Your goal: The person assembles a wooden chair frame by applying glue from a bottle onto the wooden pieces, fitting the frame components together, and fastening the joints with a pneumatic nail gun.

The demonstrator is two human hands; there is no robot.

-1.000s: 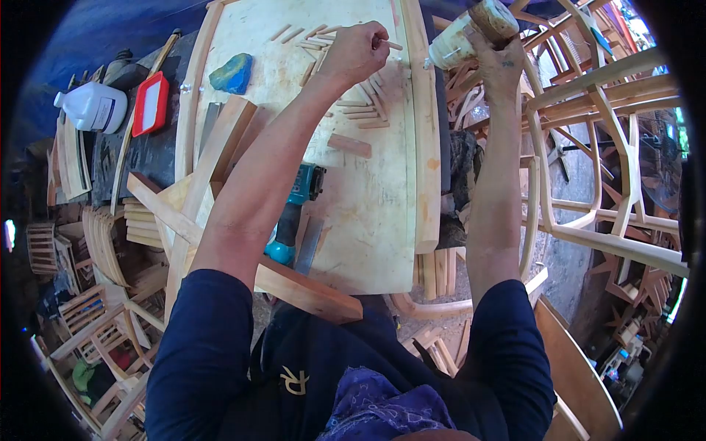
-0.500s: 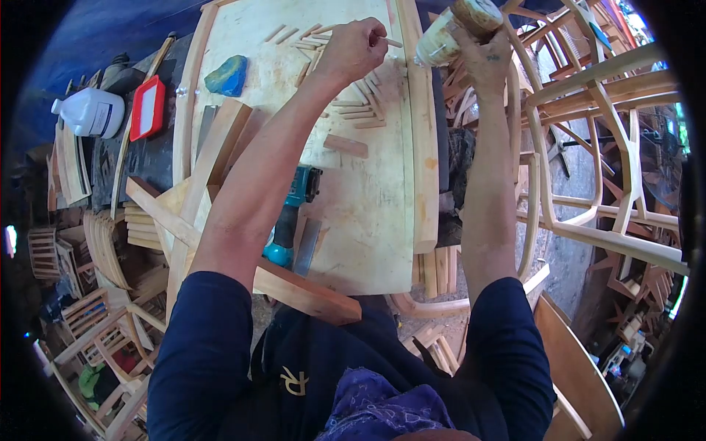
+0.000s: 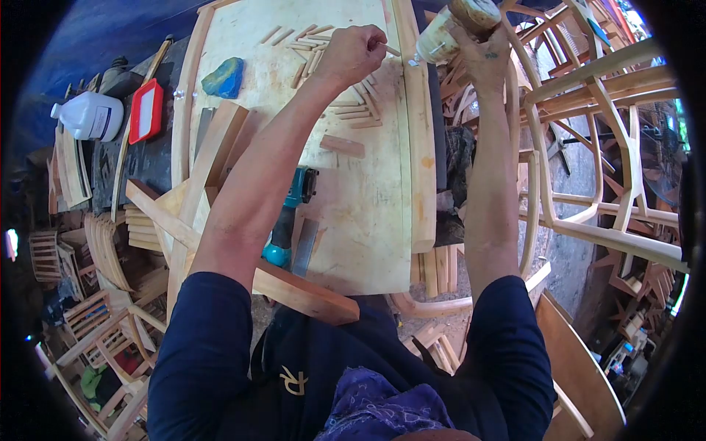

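My left hand (image 3: 354,55) is closed on a short wooden dowel (image 3: 391,51) that sticks out to the right of the fingers. In my right hand (image 3: 482,57) is a stained whitish squeeze bottle (image 3: 440,35), tipped so its nozzle points down and left, apart from the dowel by a small gap. Several more dowels (image 3: 356,115) lie scattered on the pale wooden board (image 3: 368,220) below my left hand. A small wooden block (image 3: 342,145) rests nearer to me. Beside my left forearm is a teal power tool (image 3: 283,228), partly hidden by the arm.
A metal blade (image 3: 305,248) lies by the power tool. A blue lump (image 3: 224,78) sits at the board's upper left. Further left are a red tray (image 3: 146,110) and a white jug (image 3: 90,116). Wooden beams (image 3: 217,158) cross the near left; chair frames (image 3: 618,147) stand at right.
The dowel in my left hand has tilted, its free end now lower. My left hand has shifted slightly; the bottle stays almost in place in my right hand.
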